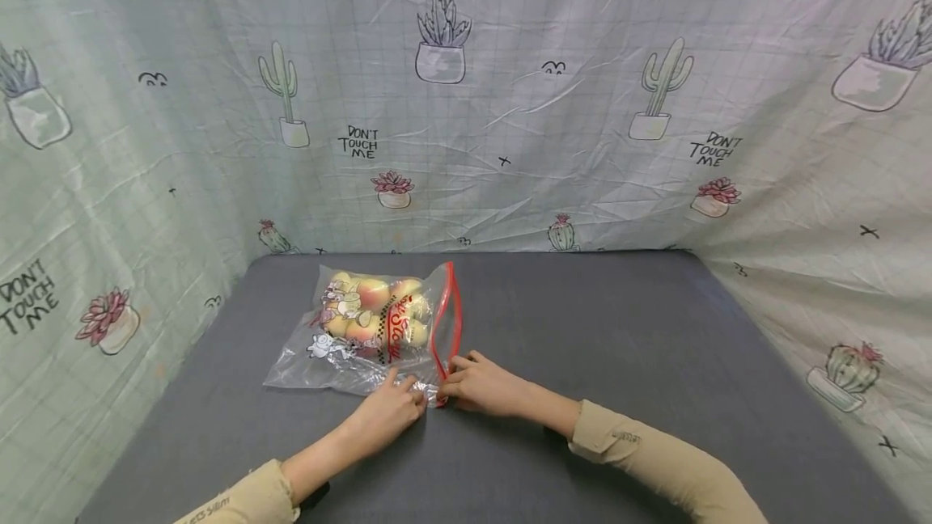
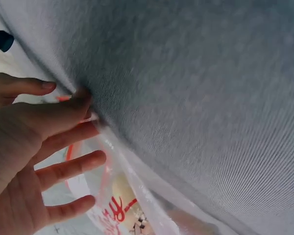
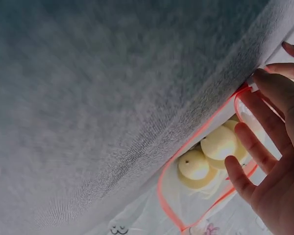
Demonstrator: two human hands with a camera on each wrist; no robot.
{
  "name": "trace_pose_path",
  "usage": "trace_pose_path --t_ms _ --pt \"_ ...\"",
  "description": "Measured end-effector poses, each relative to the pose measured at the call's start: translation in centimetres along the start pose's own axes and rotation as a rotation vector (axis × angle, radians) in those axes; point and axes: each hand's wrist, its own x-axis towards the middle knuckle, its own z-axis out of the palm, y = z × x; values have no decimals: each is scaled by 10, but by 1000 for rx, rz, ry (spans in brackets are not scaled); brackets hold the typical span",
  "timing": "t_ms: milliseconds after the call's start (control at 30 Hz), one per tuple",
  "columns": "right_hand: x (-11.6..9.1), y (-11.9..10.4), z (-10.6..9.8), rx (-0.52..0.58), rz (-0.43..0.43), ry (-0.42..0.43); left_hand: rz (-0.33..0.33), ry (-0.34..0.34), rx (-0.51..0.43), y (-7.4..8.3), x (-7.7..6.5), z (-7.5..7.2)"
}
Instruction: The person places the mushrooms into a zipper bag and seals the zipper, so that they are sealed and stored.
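A clear plastic zip bag (image 1: 298, 366) with a red zip edge (image 1: 457, 318) and red lettering lies on the grey table. Several round yellow-and-red fruits (image 1: 374, 293) are inside it. Its mouth gapes on the right side, and pale yellow fruits (image 3: 218, 143) show through it in the right wrist view. My right hand (image 1: 486, 385) pinches the near end of the red zip between thumb and forefinger. Close beside it, my left hand (image 1: 387, 412) pinches the bag's near edge; in the left wrist view the other fingers (image 2: 71, 171) are spread along the plastic.
The grey table (image 1: 582, 330) stretches to both sides of the bag. A pale curtain (image 1: 502, 103) printed with potted cacti hangs behind the table and along its left and right sides.
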Motion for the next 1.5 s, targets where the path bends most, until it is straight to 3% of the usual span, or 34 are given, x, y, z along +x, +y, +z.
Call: trace_pose_path --t_ms 267,633,900,1233,1500 --pt "8 3 4 79 -3 33 -62 -26 -61 0 0 -3" --pt "10 1 4 18 -8 58 -75 -28 -120 -1 -2 -6" --pt "11 4 -5 55 37 106 -170 -23 -133 -1 2 -10" --pt "11 10 -16 152 92 174 -234 128 -147 -3 6 -9" --pt "11 10 -18 180 142 241 -289 200 -171 -4 16 -9"
